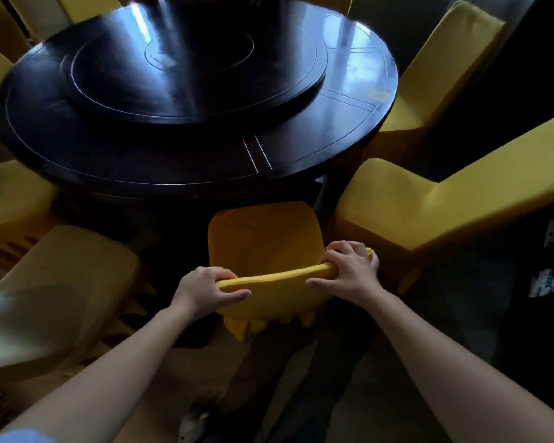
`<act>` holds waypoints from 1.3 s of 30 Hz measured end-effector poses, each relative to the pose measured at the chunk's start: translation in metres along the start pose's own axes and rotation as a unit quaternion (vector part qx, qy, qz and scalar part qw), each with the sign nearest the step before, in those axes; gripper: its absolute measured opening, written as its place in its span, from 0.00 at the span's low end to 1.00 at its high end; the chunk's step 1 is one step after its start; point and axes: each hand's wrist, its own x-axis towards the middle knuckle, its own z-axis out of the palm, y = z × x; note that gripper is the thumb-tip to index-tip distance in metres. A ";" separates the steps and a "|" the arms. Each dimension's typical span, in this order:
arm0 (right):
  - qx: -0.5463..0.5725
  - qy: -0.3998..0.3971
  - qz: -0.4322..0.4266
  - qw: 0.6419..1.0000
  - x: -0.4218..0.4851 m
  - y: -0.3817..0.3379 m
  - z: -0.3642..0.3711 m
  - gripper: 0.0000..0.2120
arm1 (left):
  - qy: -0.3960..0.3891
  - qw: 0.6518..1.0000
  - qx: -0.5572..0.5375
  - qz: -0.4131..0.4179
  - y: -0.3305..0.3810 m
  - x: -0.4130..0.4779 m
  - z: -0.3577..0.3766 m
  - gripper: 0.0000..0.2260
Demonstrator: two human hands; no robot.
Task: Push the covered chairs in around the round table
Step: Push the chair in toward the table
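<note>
A chair in a yellow cover (263, 238) stands right in front of me, its seat facing the dark round table (173, 161). My left hand (205, 289) grips the left end of its backrest top. My right hand (349, 270) grips the right end. The front of the seat sits just short of the table's near edge. A raised turntable (199, 68) lies on the middle of the tabletop.
More yellow-covered chairs ring the table: one close on the right (429, 203), another behind it (445, 68), one on the left (55, 298), and others at the left edge and far side. Dark floor with some clutter (550, 276) lies to the right.
</note>
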 end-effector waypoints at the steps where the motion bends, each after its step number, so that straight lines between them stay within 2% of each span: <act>1: -0.003 -0.001 -0.001 1.000 0.009 0.000 0.000 0.26 | 0.003 1.000 -0.002 -0.001 -0.003 0.007 -0.002 0.39; 8: -0.003 -0.030 0.000 1.000 0.097 -0.010 -0.012 0.25 | 0.004 1.000 0.009 -0.028 -0.025 0.079 -0.026 0.42; 13: -0.006 -0.052 0.012 0.999 0.122 -0.013 -0.024 0.25 | -0.037 0.998 0.004 -0.043 -0.023 0.104 -0.038 0.32; 16: -0.015 -0.072 0.010 0.997 0.129 -0.014 -0.028 0.25 | -0.056 0.997 0.002 -0.051 -0.022 0.109 -0.039 0.31; 20: -0.022 -0.088 0.013 0.996 0.143 -0.014 -0.031 0.25 | -0.077 0.995 -0.001 -0.066 -0.026 0.126 -0.042 0.34; 24: -0.026 -0.099 0.021 0.995 0.164 -0.015 -0.039 0.25 | -0.108 0.991 -0.026 -0.077 -0.028 0.148 -0.053 0.42; 34: -0.020 -0.098 0.027 0.995 0.202 -0.015 -0.052 0.25 | -0.103 0.992 -0.012 -0.076 -0.029 0.182 -0.065 0.31; 39: -0.014 -0.096 0.033 0.995 0.201 -0.015 -0.049 0.26 | -0.096 0.993 -0.002 -0.073 -0.031 0.181 -0.063 0.31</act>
